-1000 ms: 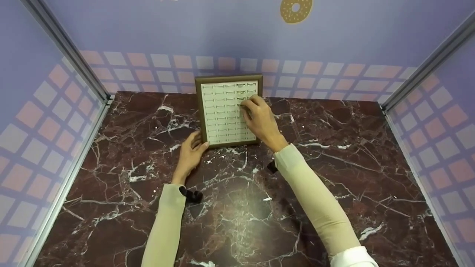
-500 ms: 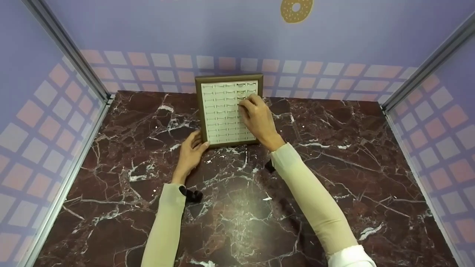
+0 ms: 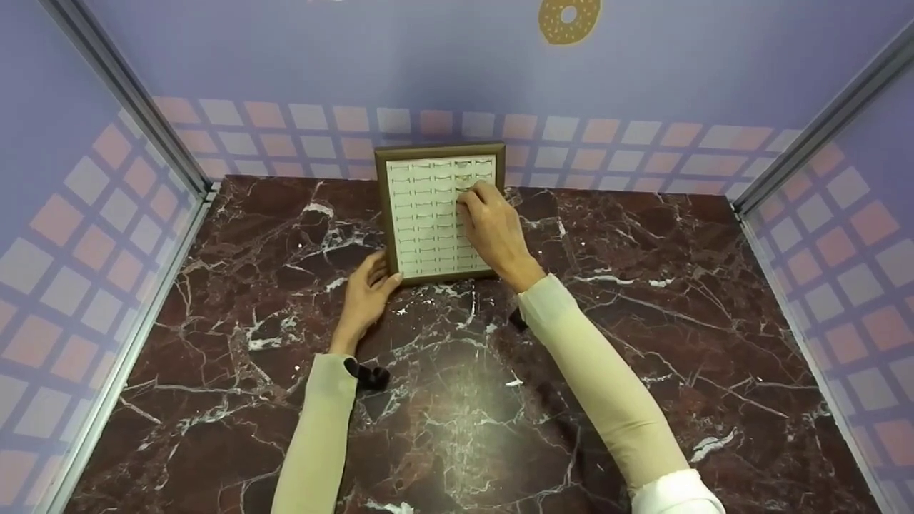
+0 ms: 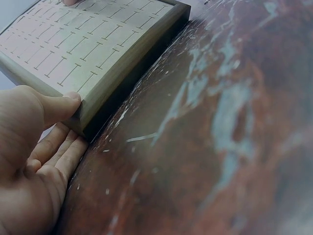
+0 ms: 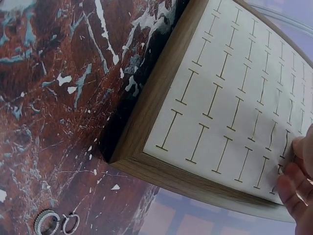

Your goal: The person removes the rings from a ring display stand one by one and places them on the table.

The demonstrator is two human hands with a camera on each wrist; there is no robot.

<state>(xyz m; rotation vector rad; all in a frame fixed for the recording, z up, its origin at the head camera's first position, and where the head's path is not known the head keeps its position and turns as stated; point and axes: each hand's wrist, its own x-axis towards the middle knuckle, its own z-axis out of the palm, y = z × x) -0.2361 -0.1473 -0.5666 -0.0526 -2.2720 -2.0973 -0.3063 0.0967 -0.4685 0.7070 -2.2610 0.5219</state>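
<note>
A ring display board (image 3: 384, 214) with a brown wooden frame and a white slotted pad leans upright against the back wall. My left hand (image 3: 365, 298) grips its lower left corner, thumb on the front edge and fingers around the side and behind. On the upper right part of the pad, a few rings (image 3: 464, 178) sit in slots. Just below them, my right hand (image 3: 496, 227) pinches at a slot with thumb and fingers. In the right wrist view a small dark bit of a ring shows at the right fingertips (image 5: 292, 186); the rest is hidden.
Two silver rings, one broad (image 5: 46, 223) and one thinner (image 5: 71, 223), are on the dark red marbled table (image 3: 235, 400) in the right wrist view. Purple panels with pink and white squares (image 3: 350, 118) enclose the table at the back and both sides.
My right hand and forearm have shifted slightly left, with the fingertips staying at about the same slot. The left hand and the board have not moved.
</note>
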